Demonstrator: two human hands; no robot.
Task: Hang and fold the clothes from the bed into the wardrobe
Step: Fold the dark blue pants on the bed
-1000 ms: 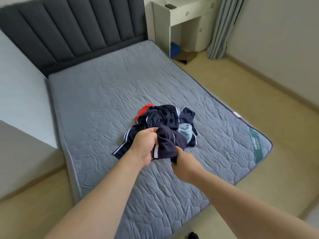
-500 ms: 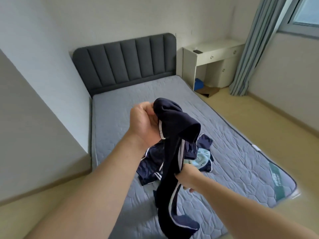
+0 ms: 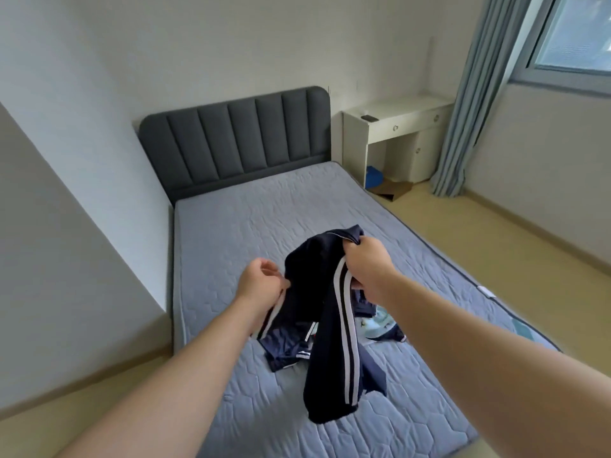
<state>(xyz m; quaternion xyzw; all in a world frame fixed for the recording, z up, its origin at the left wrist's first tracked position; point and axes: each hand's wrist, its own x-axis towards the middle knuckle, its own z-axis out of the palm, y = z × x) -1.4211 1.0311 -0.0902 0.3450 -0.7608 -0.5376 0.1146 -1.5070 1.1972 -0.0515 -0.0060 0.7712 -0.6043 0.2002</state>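
I hold dark navy track trousers (image 3: 327, 342) with white side stripes above the bed (image 3: 231, 233). My right hand (image 3: 368, 264) grips their top edge, and a leg hangs down in front of me. My left hand (image 3: 261, 285) pinches the other side of the fabric at its edge. Beneath them on the grey quilted mattress lies a small pile of clothes (image 3: 287, 345), navy with white trim, with a light blue piece (image 3: 380, 327) at its right. No wardrobe is in view.
A dark grey padded headboard (image 3: 238, 143) stands against the far wall. A white desk (image 3: 396, 137) with a blue object and cardboard under it sits right of the bed, next to a blue curtain (image 3: 469, 104). Beige floor runs along the bed's right and near sides.
My right hand has risen from low on the trousers to their top edge. My left hand has dropped and shifted to the fabric's left side. The view has tilted up.
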